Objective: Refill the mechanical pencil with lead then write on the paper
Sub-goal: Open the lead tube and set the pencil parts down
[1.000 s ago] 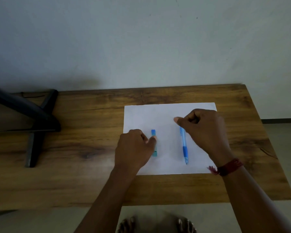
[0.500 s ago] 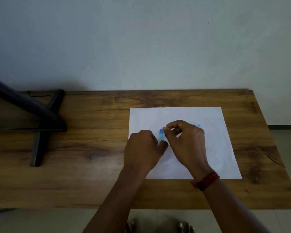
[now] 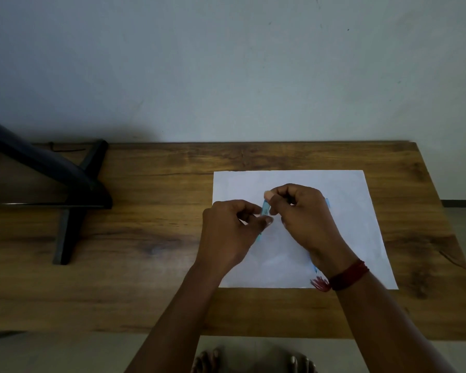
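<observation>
Pinching a small blue plastic lead case (image 3: 265, 207) together, left hand (image 3: 226, 235) and right hand (image 3: 304, 219) meet over a white paper sheet (image 3: 357, 224); brown wooden tabletop (image 3: 159, 238) spreads leftward.

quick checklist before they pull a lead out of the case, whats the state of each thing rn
1. Left hand grips the lead case: ok.
2. Right hand pinches the case's upper end: ok.
3. Case cap is open: cannot tell, the fingers cover it.
4. Mechanical pencil is close by: ok, it lies on the paper, mostly hidden under the right hand.
5. Pencil is held ready to take lead: not ok, neither hand holds it.
6. Paper lies flat on the table: ok.
</observation>
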